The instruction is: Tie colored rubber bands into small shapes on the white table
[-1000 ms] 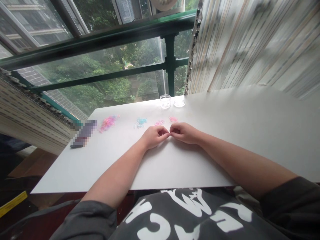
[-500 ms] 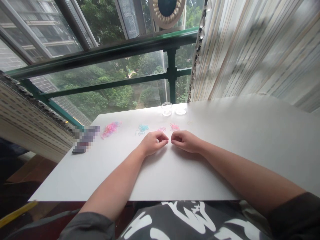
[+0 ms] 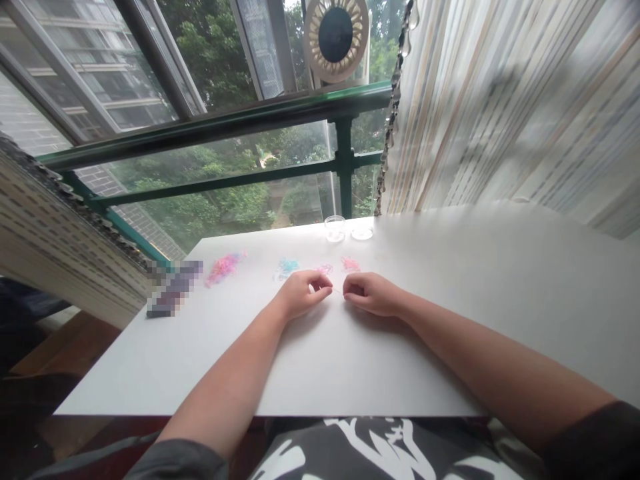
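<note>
Between my hands runs a thin pale pink rubber band [image 3: 337, 290], pulled into a short line. My left hand [image 3: 306, 293] pinches one end with thumb and forefinger. At the other end are the closed fingertips of my right hand [image 3: 373, 293], curled above the white table. Just behind the hands lie small heaps of bands: a turquoise heap [image 3: 289, 267], a pink heap [image 3: 326, 269] partly hidden by my left hand, and a coral heap [image 3: 350, 264].
A bigger mixed heap of pink and purple bands [image 3: 225, 268] lies at the left. Near the far edge of the white table [image 3: 370, 373] stand a clear round container [image 3: 335, 231] and a clear lid [image 3: 362, 233]. A blurred-out object [image 3: 175, 290] sits at the left edge.
My hands have drawn slightly apart, and the thin band now shows between the fingertips. The whole view has shifted, so everything sits a little lower.
</note>
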A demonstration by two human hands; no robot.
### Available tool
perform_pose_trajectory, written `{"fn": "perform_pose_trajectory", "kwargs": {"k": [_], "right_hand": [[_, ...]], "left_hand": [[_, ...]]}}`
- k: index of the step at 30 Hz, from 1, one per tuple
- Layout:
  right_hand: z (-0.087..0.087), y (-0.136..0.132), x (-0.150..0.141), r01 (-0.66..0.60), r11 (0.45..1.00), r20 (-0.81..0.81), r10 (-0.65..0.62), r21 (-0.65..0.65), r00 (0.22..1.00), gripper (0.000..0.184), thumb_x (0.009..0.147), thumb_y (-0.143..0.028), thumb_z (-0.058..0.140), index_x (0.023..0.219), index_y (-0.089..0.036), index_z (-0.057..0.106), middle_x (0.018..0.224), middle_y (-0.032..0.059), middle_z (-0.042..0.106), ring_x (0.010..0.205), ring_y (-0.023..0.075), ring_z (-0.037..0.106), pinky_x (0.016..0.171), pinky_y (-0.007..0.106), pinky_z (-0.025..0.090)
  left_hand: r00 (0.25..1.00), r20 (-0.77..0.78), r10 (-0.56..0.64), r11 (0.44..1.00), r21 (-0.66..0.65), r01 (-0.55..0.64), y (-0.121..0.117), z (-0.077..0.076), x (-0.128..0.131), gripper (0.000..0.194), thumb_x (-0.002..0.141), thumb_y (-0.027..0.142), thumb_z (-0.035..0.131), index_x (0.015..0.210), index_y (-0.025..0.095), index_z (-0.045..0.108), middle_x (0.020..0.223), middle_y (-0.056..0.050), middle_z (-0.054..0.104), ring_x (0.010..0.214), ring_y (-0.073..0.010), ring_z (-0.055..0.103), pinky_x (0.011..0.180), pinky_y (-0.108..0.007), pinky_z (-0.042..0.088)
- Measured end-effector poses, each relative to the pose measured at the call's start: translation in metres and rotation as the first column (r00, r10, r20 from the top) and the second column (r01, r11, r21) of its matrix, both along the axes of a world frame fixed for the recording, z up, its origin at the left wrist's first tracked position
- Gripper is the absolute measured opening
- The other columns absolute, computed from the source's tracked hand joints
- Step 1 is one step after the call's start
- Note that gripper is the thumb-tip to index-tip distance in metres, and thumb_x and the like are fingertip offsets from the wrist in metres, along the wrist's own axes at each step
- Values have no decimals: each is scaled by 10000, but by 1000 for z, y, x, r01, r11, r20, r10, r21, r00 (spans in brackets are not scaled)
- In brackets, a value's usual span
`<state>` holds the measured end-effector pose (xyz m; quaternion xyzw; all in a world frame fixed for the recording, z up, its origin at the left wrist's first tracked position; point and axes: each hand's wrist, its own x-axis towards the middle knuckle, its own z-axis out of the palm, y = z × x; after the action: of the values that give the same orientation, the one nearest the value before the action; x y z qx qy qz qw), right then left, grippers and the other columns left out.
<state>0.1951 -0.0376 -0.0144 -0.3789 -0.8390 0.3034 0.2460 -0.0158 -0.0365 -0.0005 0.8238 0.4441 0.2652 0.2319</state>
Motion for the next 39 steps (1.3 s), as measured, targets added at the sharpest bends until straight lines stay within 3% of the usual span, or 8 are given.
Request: {"fn": "perform_pose_trajectory", "kwargs": {"k": [15, 31, 39], "right_hand": [[0, 1, -1, 3, 1000, 50, -3, 5, 999, 64, 746, -175, 509, 736, -162, 571, 635, -15, 550, 559, 91, 452, 539, 209, 351], [1, 0, -2, 15, 1000, 48, -16, 14, 999, 67, 759, -188, 503, 728, -169, 560, 626, -27, 544, 559, 86, 451, 544, 206, 348], [2, -1, -2, 17, 1000, 39, -18, 14, 999, 59, 752, -185, 511, 717, -167, 553, 609, -33, 522, 546, 81, 435, 536, 203, 341]], "left_hand": [[994, 10, 107, 988, 109, -107, 8, 4, -19, 138, 768, 278, 579, 792, 180, 674, 761, -20, 682, 670, -125, 590, 636, -237, 456], [998, 68, 7, 972, 233, -23, 5, 7, -14, 139, 797, 264, 583, 765, 171, 681, 740, -40, 683, 643, -119, 571, 603, -235, 442], [997, 73, -9, 972, 234, -8, 4, 4, -12, 121, 794, 248, 586, 763, 175, 676, 729, -32, 678, 653, -120, 578, 601, -235, 435]]}}
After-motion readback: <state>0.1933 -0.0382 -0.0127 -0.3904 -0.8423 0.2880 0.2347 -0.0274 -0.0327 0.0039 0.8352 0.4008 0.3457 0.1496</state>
